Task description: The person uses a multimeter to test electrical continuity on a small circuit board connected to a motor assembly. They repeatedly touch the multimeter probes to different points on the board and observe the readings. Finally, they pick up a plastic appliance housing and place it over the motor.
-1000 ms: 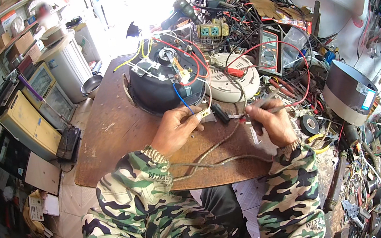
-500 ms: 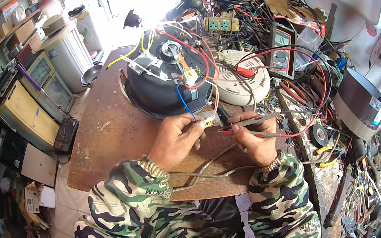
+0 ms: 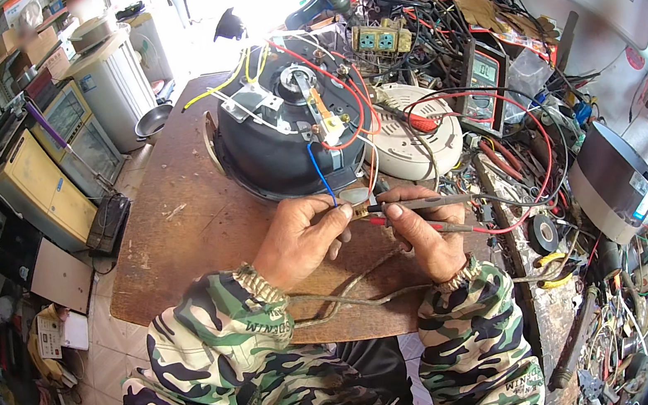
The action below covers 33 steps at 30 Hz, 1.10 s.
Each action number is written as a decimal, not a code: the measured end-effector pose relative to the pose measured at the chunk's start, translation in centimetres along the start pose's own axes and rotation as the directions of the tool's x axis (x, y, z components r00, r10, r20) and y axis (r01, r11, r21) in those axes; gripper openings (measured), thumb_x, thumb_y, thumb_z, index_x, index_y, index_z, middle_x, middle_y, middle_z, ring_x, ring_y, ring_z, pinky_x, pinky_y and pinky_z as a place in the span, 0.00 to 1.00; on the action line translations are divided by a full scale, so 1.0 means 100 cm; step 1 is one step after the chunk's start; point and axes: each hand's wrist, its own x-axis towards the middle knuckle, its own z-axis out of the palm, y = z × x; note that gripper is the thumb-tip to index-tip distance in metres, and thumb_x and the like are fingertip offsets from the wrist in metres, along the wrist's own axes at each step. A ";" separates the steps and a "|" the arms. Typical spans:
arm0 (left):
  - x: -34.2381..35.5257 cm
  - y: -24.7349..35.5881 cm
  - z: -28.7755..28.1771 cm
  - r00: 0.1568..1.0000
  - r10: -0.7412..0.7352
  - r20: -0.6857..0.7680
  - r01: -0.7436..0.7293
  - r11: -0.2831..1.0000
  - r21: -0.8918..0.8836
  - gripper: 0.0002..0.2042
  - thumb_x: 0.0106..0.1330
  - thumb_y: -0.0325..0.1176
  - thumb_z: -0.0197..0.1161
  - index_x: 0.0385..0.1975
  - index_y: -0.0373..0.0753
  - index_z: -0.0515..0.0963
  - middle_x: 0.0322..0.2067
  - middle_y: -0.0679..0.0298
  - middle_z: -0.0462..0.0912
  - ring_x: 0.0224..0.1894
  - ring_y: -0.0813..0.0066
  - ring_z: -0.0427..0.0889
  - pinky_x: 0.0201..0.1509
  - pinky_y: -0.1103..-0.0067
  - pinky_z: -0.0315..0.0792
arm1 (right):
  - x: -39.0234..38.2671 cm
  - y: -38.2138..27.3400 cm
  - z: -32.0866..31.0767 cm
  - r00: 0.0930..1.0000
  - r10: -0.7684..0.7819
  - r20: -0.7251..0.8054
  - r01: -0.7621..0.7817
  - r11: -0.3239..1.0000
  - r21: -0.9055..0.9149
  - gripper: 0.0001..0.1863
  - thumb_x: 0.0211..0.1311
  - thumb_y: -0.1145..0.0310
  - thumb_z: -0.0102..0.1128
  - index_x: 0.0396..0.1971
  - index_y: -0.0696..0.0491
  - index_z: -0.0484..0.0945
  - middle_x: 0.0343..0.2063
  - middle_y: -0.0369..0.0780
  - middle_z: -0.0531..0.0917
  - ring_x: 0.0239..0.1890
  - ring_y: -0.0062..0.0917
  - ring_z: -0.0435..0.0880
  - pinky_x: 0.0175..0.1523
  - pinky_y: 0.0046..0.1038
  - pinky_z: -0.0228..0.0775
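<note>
Two slim test probes [image 3: 434, 202] are pinched together in the right hand [image 3: 428, 237], above the counter [image 3: 175, 216] at the near right of the upturned black cooker shell [image 3: 267, 161]. Their tips point left, toward the left hand [image 3: 300, 235]. The upper probe's long axis lies nearly level; the lower one's slopes down to the right. Both barrels are dark; the lower has red near its tip and trails a red lead [image 3: 544, 190], the upper a black one. At the shell's near side, the left hand pinches a small connector [image 3: 359, 209] between thumb and fingers, beside a blue wire [image 3: 321, 173] that comes down from the shell. Whether the tips touch metal is too small to tell.

The shell is glossy and rounded, its underside facing up with metal brackets and red, white and yellow wires. Just right of it lies a cream slotted cover [image 3: 401, 159]; farther right, a multimeter [image 3: 484, 82] leans, its screen facing the person. Well right of the shell, a grey-and-white cylinder [image 3: 608, 168] tilts with its mouth upward, its inner wall partly visible. Left of the shell, a dark frying pan [image 3: 153, 123] sits beyond the counter's edge.
</note>
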 end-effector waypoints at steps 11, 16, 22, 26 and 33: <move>-0.002 0.004 0.001 0.999 -0.035 0.012 0.035 0.999 -0.017 0.11 0.73 0.34 0.57 0.41 0.30 0.79 0.25 0.67 0.78 0.23 0.86 0.73 0.26 0.87 0.68 | 0.001 0.003 0.003 0.999 0.052 0.007 -0.052 0.997 0.065 0.11 0.65 0.69 0.63 0.41 0.61 0.81 0.23 0.31 0.79 0.23 0.10 0.71 0.26 0.16 0.60; -0.003 0.006 0.000 0.999 -0.033 0.005 0.033 0.999 0.024 0.11 0.72 0.33 0.57 0.39 0.30 0.80 0.25 0.68 0.78 0.23 0.86 0.73 0.26 0.87 0.68 | 0.000 0.004 0.004 0.998 0.055 0.013 -0.056 0.996 0.072 0.11 0.64 0.69 0.63 0.41 0.60 0.82 0.22 0.31 0.79 0.23 0.10 0.70 0.27 0.16 0.61; -0.002 0.006 0.000 1.000 -0.023 -0.008 0.023 0.998 0.065 0.11 0.72 0.33 0.58 0.36 0.31 0.80 0.23 0.68 0.78 0.22 0.87 0.73 0.25 0.86 0.68 | -0.001 0.001 0.001 1.000 0.023 -0.011 -0.024 0.998 -0.054 0.10 0.64 0.69 0.63 0.40 0.58 0.84 0.24 0.31 0.82 0.26 0.13 0.74 0.32 0.20 0.67; -0.004 0.002 0.000 0.998 -0.019 -0.052 0.024 0.996 0.089 0.11 0.71 0.33 0.58 0.33 0.30 0.80 0.22 0.68 0.79 0.22 0.87 0.74 0.24 0.84 0.68 | -0.001 0.000 -0.002 0.998 0.040 0.045 -0.036 0.995 -0.089 0.09 0.65 0.71 0.62 0.40 0.60 0.83 0.31 0.37 0.86 0.36 0.18 0.80 0.44 0.24 0.72; -0.004 0.005 0.002 0.999 -0.030 -0.033 0.030 0.999 0.019 0.10 0.71 0.32 0.58 0.36 0.29 0.79 0.23 0.67 0.78 0.21 0.87 0.72 0.24 0.86 0.66 | 0.001 0.000 -0.003 0.994 -0.060 0.088 0.065 0.996 -0.056 0.10 0.66 0.71 0.61 0.40 0.63 0.82 0.32 0.40 0.85 0.35 0.18 0.79 0.42 0.25 0.72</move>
